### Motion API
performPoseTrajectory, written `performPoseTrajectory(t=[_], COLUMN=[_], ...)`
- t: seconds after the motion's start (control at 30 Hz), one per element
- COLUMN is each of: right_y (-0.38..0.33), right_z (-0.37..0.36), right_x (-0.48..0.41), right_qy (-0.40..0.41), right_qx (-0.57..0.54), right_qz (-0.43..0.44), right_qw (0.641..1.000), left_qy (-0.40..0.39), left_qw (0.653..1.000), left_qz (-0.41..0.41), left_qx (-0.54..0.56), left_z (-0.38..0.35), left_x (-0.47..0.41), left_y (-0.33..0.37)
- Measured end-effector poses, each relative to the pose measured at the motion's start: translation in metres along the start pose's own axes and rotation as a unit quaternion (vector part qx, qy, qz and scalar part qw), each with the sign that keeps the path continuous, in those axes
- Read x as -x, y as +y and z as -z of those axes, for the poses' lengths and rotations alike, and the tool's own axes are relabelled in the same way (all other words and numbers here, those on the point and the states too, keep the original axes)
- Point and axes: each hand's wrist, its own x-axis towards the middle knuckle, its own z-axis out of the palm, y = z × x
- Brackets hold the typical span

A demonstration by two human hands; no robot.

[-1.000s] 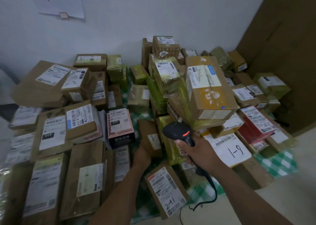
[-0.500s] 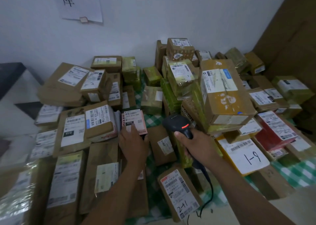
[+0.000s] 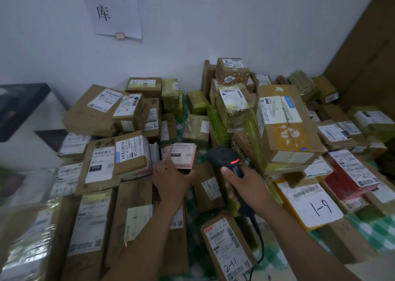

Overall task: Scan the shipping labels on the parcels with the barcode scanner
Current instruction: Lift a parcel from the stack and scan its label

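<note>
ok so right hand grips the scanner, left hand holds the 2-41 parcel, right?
No. The head view shows the left hand holding the small pink-labelled parcel; the 2-41 parcel lies untouched in the pile. The right hand does grip the scanner.

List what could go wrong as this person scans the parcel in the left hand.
The parcel in the left hand sits close to neighbouring labels, so the scanner might read the wrong one.
The big box lies tilted beside the right hand; a bump might topple it.
The cable trails past the 2-41 parcel and could snag.
</note>
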Motion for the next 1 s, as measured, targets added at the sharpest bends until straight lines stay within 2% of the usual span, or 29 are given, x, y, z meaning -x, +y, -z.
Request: performPoseTrajectory(t=[0.13, 0.33, 0.47, 0.57, 0.67, 0.8, 0.87, 1.0], right_y=[-0.003, -0.010, -0.015, -0.014, -0.016, -0.018, -0.018, -0.021], right_z=[-0.007, -0.016, -0.021, -0.022, -0.017, -0.004, 0.002, 0.016], right_x=[0.004, 0.020, 0.036, 0.048, 0.059, 0.065, 0.069, 0.076], right_qy=[-0.001, -0.015, -0.038, -0.064, -0.084, -0.075, -0.068, -0.084], right_qx=[-0.055, -0.120, -0.164, -0.193, -0.198, -0.175, -0.143, -0.139], right_qz=[0.006, 0.018, 0.021, 0.033, 0.035, -0.002, -0.001, 0.013], right_qw=[0.998, 0.993, 0.986, 0.978, 0.976, 0.982, 0.987, 0.987], left_qy=[-0.039, -0.117, -0.099, -0.062, -0.120, -0.181, -0.150, -0.028], left_qw=[0.987, 0.964, 0.892, 0.864, 0.846, 0.847, 0.867, 0.930], left_qz=[-0.006, 0.030, 0.057, 0.152, 0.182, 0.135, 0.101, 0.038], left_qx=[0.157, 0.235, 0.436, 0.475, 0.487, 0.482, 0.464, 0.364], left_z=[0.033, 0.060, 0.075, 0.079, 0.083, 0.090, 0.091, 0.095], left_x=[0.039, 0.084, 0.105, 0.113, 0.123, 0.137, 0.139, 0.142], left_y=[0.010, 0.004, 0.006, 0.011, 0.008, 0.000, -0.005, -0.024])
